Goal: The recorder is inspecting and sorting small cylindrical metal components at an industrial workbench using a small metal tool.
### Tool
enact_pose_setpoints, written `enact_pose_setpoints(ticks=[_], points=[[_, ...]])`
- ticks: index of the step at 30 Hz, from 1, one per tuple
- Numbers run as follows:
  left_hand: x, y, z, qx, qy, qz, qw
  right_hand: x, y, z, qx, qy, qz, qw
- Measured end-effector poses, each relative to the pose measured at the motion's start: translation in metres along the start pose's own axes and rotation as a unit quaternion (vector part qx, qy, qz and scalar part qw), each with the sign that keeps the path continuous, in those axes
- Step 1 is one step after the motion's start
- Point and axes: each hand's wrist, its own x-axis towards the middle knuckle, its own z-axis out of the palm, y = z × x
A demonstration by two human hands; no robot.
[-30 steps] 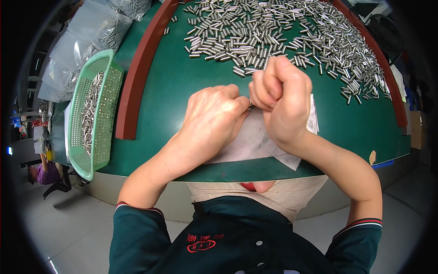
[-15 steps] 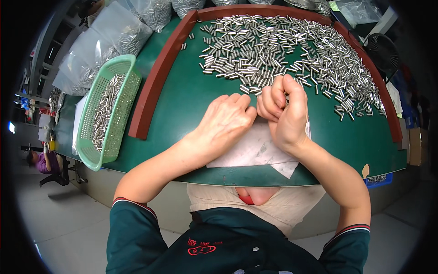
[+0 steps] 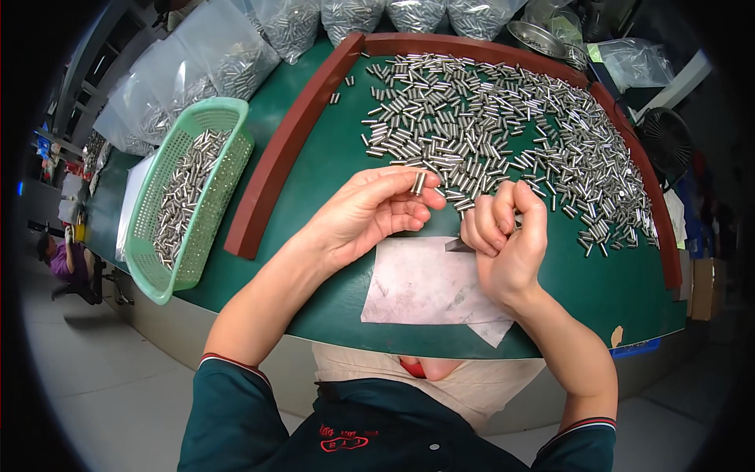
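Note:
My left hand (image 3: 376,211), palm turned partly up, pinches a couple of short shiny metal pins (image 3: 418,183) between thumb and fingers. To its right, my right hand (image 3: 507,236) is closed, with a dark, flat-ended tool (image 3: 458,246) sticking out on its left side; the rest of the tool is hidden in the fist. Beneath and between both hands lies a smudged whitish cloth or paper sheet (image 3: 417,287). Just beyond the fingers, a wide spread of loose metal pins (image 3: 472,149) covers the table.
A brown-red raised border (image 3: 291,149) encloses the pins on the green tabletop (image 3: 314,212). On the left stands a green perforated basket (image 3: 206,252) of pins. Filled plastic bags (image 3: 236,67) line the back. At right are a small black fan (image 3: 667,145) and cardboard box (image 3: 708,287).
My left hand has turned from knuckles-up to palm partly up, showing pins in its fingers, and has moved apart from my right hand. The dark tool now shows. The whole view has shifted.

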Motion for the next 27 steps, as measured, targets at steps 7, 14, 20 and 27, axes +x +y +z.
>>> enact_pose_setpoints(ticks=[7, 14, 20, 27], points=[[0.001, -0.001, -0.005, -0.014, -0.012, -0.024, 1.0, 0.001, -0.002, 0.0, -0.008, 0.004, 0.0, 1.0], [0.006, -0.003, -0.005, -0.054, 0.049, 0.004, 0.997, 0.0, -0.001, -0.001, -0.014, 0.0, -0.006, 1.0], [0.018, -0.014, -0.001, 0.524, 0.139, 0.208, 0.814, 0.0, 0.0, 0.0, -0.017, -0.001, -0.004, 1.0], [0.024, -0.027, 0.007, 0.651, 0.104, 0.334, 0.674, -0.001, -0.001, -0.001, -0.021, -0.003, -0.008, 1.0]])
